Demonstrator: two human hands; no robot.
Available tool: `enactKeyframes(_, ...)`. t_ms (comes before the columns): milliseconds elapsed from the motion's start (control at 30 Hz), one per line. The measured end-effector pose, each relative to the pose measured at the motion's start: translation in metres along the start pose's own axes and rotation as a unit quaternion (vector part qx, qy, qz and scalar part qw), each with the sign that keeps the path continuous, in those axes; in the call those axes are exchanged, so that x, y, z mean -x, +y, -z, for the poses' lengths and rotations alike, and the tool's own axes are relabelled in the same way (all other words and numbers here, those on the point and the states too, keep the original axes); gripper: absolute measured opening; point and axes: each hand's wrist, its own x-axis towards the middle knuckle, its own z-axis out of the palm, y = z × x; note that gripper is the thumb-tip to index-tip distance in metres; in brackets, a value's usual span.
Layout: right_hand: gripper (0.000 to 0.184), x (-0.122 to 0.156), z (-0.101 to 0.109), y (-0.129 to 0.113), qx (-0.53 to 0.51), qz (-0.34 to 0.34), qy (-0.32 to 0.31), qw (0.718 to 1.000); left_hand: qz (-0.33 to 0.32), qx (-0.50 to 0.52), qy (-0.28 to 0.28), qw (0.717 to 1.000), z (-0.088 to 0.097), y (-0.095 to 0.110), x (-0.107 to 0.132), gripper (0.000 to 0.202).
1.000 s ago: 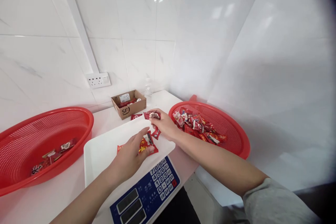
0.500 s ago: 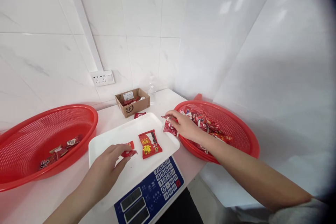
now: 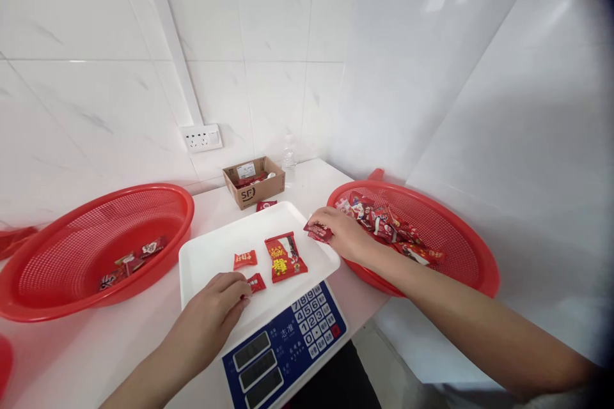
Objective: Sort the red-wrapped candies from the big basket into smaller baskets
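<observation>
At the left of the white table [image 3: 316, 182], a round red plastic mesh basket [image 3: 115, 199] holds a small cluster of wrapped candies [image 3: 129, 265] on its floor. Moving right, a white tray [image 3: 211, 262] sits on a digital scale [image 3: 283, 348], whose blue keypad panel faces the person at the table's front edge. Here's the left hand [image 3: 206, 323], low at the tray's near edge, its fingers [image 3: 230, 284] curled close together. Right beside those fingertips lies a small red candy packet [image 3: 256, 282], and the curl makes it impossible to tell whether the hand is gripping anything. Just beyond are a second small red packet [image 3: 245, 260] and a large red-and-yellow candy bag [image 3: 285, 257], both flat on the tray.

Toward the back of the table, an SF cardboard box [image 3: 247, 192] holds red packets, with a loose red packet [image 3: 266, 205] just in front of it. A clear plastic bottle [image 3: 288, 156] stands just behind the box, below and to the right of a wall socket [image 3: 201, 138].

And the right hand [image 3: 343, 234] comes in over the tray's right edge, fingers and thumb pinched together on a red candy wrapper [image 3: 318, 231]. Beside it, against the wall, a second red mesh basket [image 3: 460, 230] carries a heap of red candy packets [image 3: 384, 227].
</observation>
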Motion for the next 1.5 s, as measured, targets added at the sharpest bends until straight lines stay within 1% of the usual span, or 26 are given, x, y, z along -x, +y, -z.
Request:
enactKeyframes(133, 0.027, 0.001, -0.008, -0.016, -0.013, 0.034, 0.004, 0.999, -0.007, 0.007, -0.009, 1.0, 0.001, 0.003, -0.002, 0.02)
enactKeyframes(200, 0.024, 0.002, -0.009, -0.024, -0.069, 0.062, -0.003, 0.996, -0.015, 0.005, -0.01, 1.0, 0.002, 0.005, -0.003, 0.019)
enactKeyframes(267, 0.017, 0.002, -0.007, -0.032, -0.138, 0.078, -0.004, 0.987, -0.022, 0.002, -0.009, 1.0, 0.002, 0.006, -0.004, 0.02)
enactKeyframes(333, 0.014, 0.001, -0.002, -0.036, -0.169, 0.054, 0.0, 0.984, -0.023, -0.001, -0.009, 1.0, 0.002, 0.006, -0.004, 0.021)
enactKeyframes(400, 0.015, -0.001, 0.002, -0.037, -0.165, 0.01, 0.002, 0.986, -0.021, -0.001, -0.01, 1.0, 0.003, 0.006, -0.004, 0.021)
enactKeyframes(467, 0.017, -0.004, 0.002, -0.037, -0.152, -0.013, 0.002, 0.988, -0.018, -0.001, -0.012, 1.0, 0.002, 0.005, -0.004, 0.022)
enactKeyframes(533, 0.02, -0.009, -0.004, -0.038, -0.144, -0.001, 0.002, 0.99, -0.019, -0.003, -0.012, 1.0, 0.002, 0.006, -0.004, 0.022)
enactKeyframes(667, 0.03, -0.02, -0.023, -0.048, -0.158, 0.053, -0.01, 0.986, -0.029, -0.007, -0.003, 1.0, 0.002, 0.007, -0.006, 0.023)
enactKeyframes(733, 0.038, -0.024, -0.031, -0.056, -0.137, 0.079, -0.032, 0.987, -0.024, -0.008, 0.003, 1.0, 0.002, 0.007, -0.006, 0.021)
enactKeyframes(800, 0.042, -0.024, -0.035, -0.062, -0.09, 0.104, -0.072, 0.988, -0.009, -0.009, 0.015, 1.0, 0.003, 0.005, -0.005, 0.019)
enactKeyframes(867, 0.043, -0.021, -0.034, -0.064, -0.045, 0.123, -0.109, 0.985, 0.008, -0.012, 0.031, 0.999, 0.004, 0.001, -0.004, 0.019)
enactKeyframes(967, 0.042, -0.01, -0.024, -0.058, -0.009, 0.118, -0.126, 0.985, 0.012, -0.026, 0.041, 0.999, 0.005, -0.006, -0.004, 0.026)
enactKeyframes(1033, 0.043, 0.0, -0.015, -0.05, 0.018, 0.095, -0.132, 0.986, 0.002, -0.042, 0.015, 0.999, 0.005, -0.009, -0.007, 0.033)
enactKeyframes(1167, 0.045, 0.021, -0.002, -0.033, 0.073, 0.046, -0.161, 0.983, -0.017, -0.071, -0.082, 0.994, 0.001, -0.009, -0.017, 0.046)
enactKeyframes(1233, 0.047, 0.029, 0.0, -0.027, 0.086, 0.029, -0.182, 0.979, -0.016, -0.087, -0.114, 0.99, -0.002, -0.009, -0.024, 0.05)
enactKeyframes(1300, 0.049, 0.034, 0.0, -0.024, 0.086, 0.023, -0.191, 0.977, -0.009, -0.098, -0.126, 0.987, -0.005, -0.008, -0.03, 0.051)
enactKeyframes(1400, 0.05, 0.036, -0.005, -0.024, 0.083, 0.025, -0.183, 0.979, 0.0, -0.098, -0.124, 0.987, -0.008, -0.008, -0.036, 0.052)
enactKeyframes(1500, 0.05, 0.033, -0.01, -0.032, 0.092, 0.022, -0.183, 0.979, 0.002, -0.095, -0.095, 0.991, -0.01, -0.006, -0.038, 0.057)
